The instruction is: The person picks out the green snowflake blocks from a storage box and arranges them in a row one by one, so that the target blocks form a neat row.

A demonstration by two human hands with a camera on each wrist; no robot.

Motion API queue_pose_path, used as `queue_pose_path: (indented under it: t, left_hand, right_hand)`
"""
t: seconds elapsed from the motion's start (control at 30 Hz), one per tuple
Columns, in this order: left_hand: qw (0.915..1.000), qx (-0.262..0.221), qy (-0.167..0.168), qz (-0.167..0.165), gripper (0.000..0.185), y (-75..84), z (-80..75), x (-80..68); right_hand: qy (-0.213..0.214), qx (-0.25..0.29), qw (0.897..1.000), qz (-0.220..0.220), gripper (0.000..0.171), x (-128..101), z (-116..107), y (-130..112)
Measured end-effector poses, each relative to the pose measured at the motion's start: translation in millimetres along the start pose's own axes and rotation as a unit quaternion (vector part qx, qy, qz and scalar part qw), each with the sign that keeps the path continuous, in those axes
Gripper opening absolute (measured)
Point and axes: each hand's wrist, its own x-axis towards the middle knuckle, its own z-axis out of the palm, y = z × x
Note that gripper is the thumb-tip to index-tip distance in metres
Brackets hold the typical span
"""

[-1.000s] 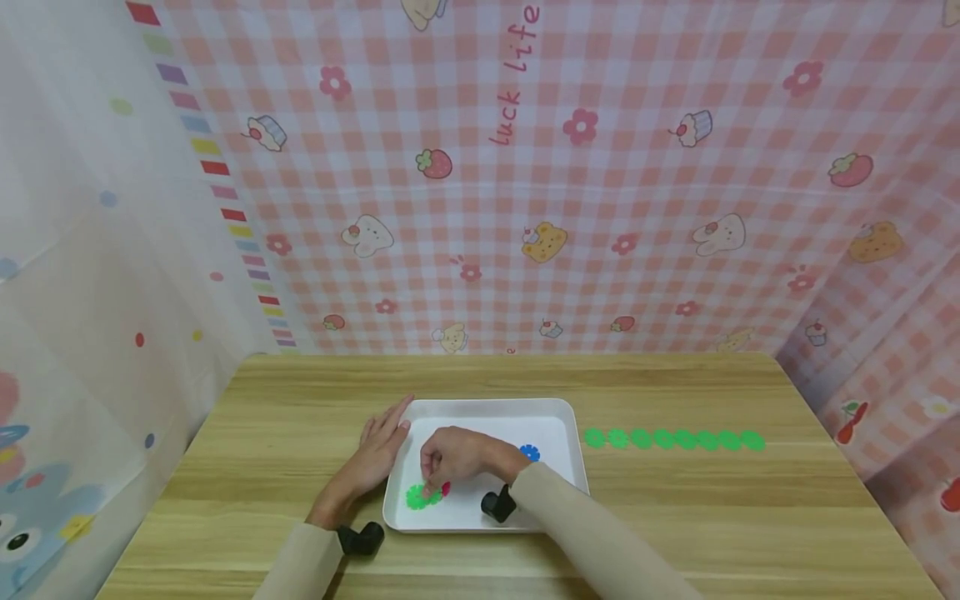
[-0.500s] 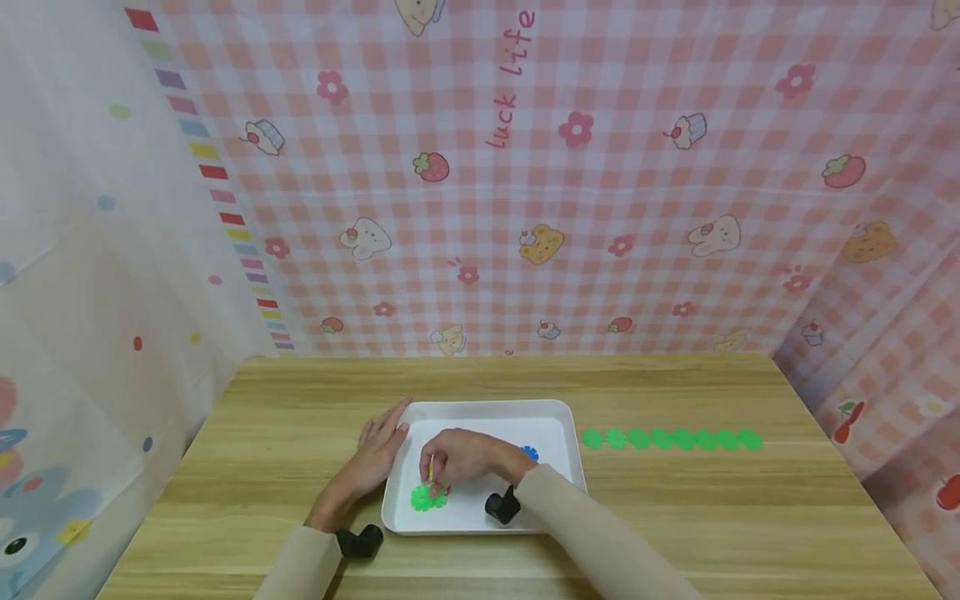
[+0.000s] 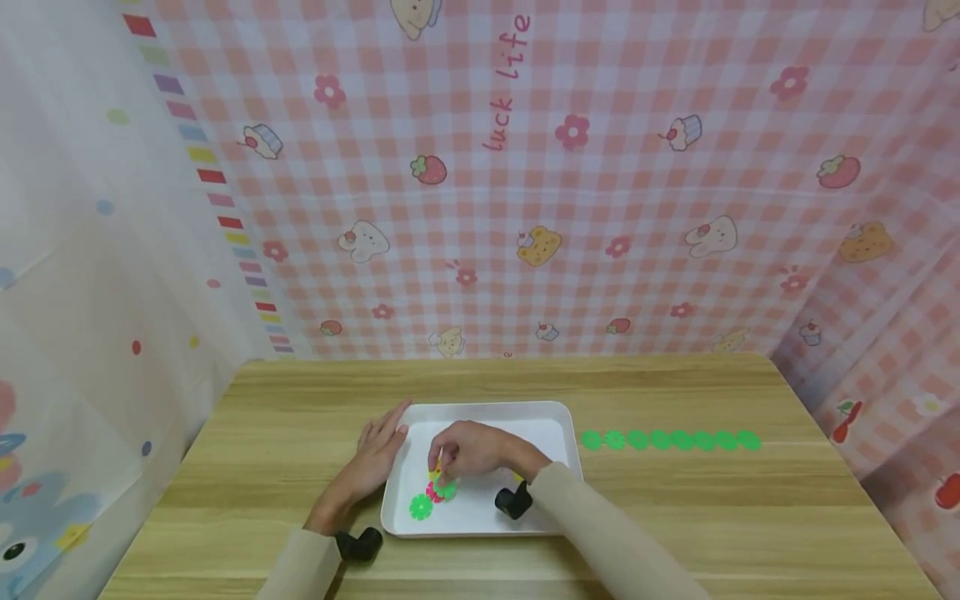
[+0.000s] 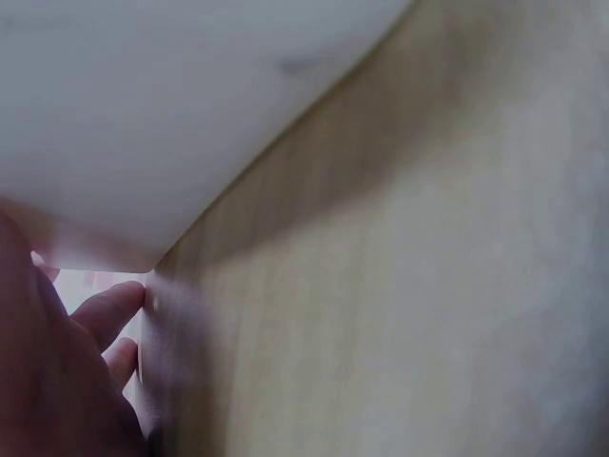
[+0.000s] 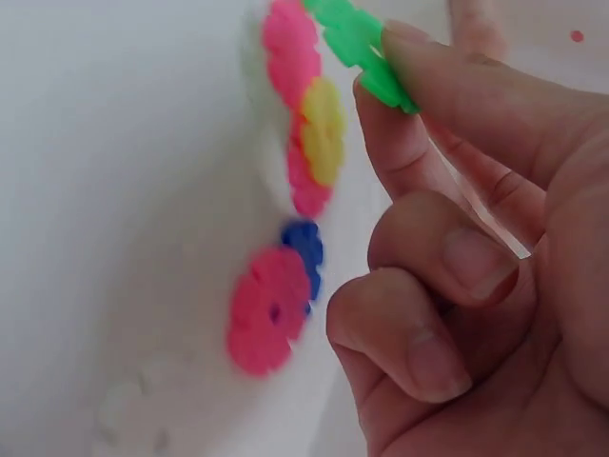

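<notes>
My right hand (image 3: 474, 448) is over the left part of a white tray (image 3: 472, 518). Its thumb and index finger pinch a green snowflake disc (image 5: 366, 57), held on edge; the other fingers are curled. Beneath it in the head view are a pink disc (image 3: 432, 493) and a yellow disc (image 3: 436, 472). A second green disc (image 3: 421, 507) lies in the tray's near left corner. My left hand (image 3: 372, 458) rests at the tray's left side, fingers extended to the rim. The left wrist view shows those fingers (image 4: 112, 309) against the tray's edge.
A straight row of several green discs (image 3: 671, 440) lies on the wooden table right of the tray. A larger pink disc (image 5: 266, 312) and a blue disc (image 5: 304, 252) sit on the tray. Beside the right wrist, a bit of yellow disc (image 3: 517, 477) shows.
My right hand has lifted one green disc off the other and moved slightly right with it, uncovering pink and yellow discs. The blue disc is now hidden in the head view. My left hand stays put.
</notes>
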Motion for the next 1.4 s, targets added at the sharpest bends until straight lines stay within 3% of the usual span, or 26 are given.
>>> queue_pose_path:
  t: [0.47,0.83,1.03,1.4]
  left_hand:
    - [0.9998,-0.007,-0.010,-0.018,0.053,1.0,0.6,0.2]
    - [0.9994,-0.009,-0.018,-0.027,0.053,1.3,0.7,1.5]
    - [0.9995,-0.009,-0.019,-0.024,0.053,3.4,0.4,0.7]
    - [0.9994,-0.005,-0.021,-0.028,0.054,2.7,-0.8,0.0]
  right_hand:
    - [0.073,-0.006,0.997,0.008,0.010,-58,-46,7]
    - [0.149,0.031,0.988,-0.002,0.012,-120,-81,40]
    - [0.205,0.043,0.978,0.004,0.015,-160,-100,56]
    - [0.299,0.073,0.948,0.083,0.031,-233,-125,83]
